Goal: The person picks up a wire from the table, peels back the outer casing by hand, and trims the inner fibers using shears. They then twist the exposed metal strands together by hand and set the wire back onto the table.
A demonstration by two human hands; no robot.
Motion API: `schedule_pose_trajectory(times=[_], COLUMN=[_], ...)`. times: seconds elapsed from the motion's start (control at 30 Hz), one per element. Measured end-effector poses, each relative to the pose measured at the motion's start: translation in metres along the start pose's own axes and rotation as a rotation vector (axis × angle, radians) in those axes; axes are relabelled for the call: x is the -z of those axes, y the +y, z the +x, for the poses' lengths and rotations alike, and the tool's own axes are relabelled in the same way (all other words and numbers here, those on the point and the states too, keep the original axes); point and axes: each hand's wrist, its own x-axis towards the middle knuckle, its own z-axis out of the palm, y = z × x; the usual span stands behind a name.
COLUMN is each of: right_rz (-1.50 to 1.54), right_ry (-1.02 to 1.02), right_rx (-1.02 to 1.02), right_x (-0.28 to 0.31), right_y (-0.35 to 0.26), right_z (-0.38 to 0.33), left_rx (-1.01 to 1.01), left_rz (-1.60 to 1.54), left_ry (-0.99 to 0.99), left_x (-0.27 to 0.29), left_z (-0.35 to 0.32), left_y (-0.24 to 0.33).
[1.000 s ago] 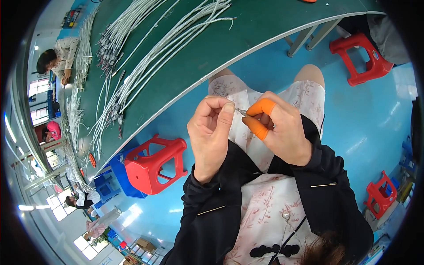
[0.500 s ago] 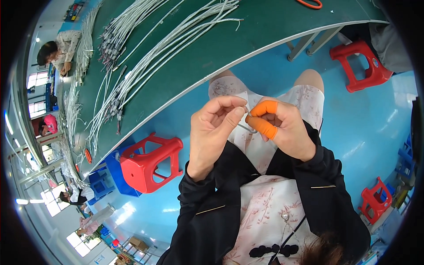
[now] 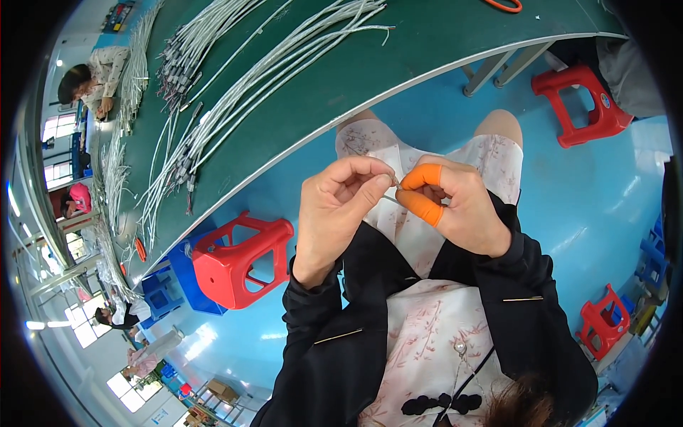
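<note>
Above my lap, both hands meet at the end of a thin white cable (image 3: 389,198). My left hand (image 3: 336,212) is closed in a pinch on it, thumb against index finger. Orange finger covers (image 3: 422,206) sheathe the thumb and index finger of my right hand (image 3: 466,210), which pinches the fine tip of the same cable. The fingertips almost touch and hide most of the small end between them. Only a short length of cable shows below the fingers.
On the green table (image 3: 398,85) lie bundles of white cables (image 3: 263,78) with grey connectors. Orange-handled scissors (image 3: 504,6) rest at its far side. Red stools (image 3: 245,260) stand to the left and right, one beside a blue bin (image 3: 186,285). Other people (image 3: 107,78) sit along the left.
My left hand has shifted slightly left, and the fingertips of both hands have drawn a little apart. The cable below them shows less than before.
</note>
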Motion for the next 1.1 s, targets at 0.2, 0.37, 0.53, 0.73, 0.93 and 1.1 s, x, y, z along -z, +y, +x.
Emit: schedule_pose_trajectory(times=[0.2,0.37,0.53,0.73,0.93,1.1], right_rz=[0.001,0.360,0.380,0.372,0.348,-0.056], right_ry=[-0.128,-0.297,-0.311,-0.319,-0.268,0.142], right_rx=[-0.005,-0.230,-0.224,-0.261,-0.230,0.046], right_x=[0.008,0.011,0.014,0.014,0.009,-0.003], right_y=[-0.003,0.002,0.008,0.005,0.010,-0.004], right_z=[0.001,0.002,0.003,0.006,0.005,0.003], left_rx=[-0.001,-0.019,-0.057,-0.176,-0.288,-0.238], left_rz=[0.131,0.147,0.141,0.315,0.505,0.074], left_ry=[-0.074,-0.201,-0.227,-0.184,-0.083,0.225], left_x=[0.008,0.014,0.012,0.010,0.003,-0.024], left_z=[0.001,0.002,0.005,0.005,0.004,0.008], left_y=[0.000,0.005,0.003,0.009,0.005,-0.011])
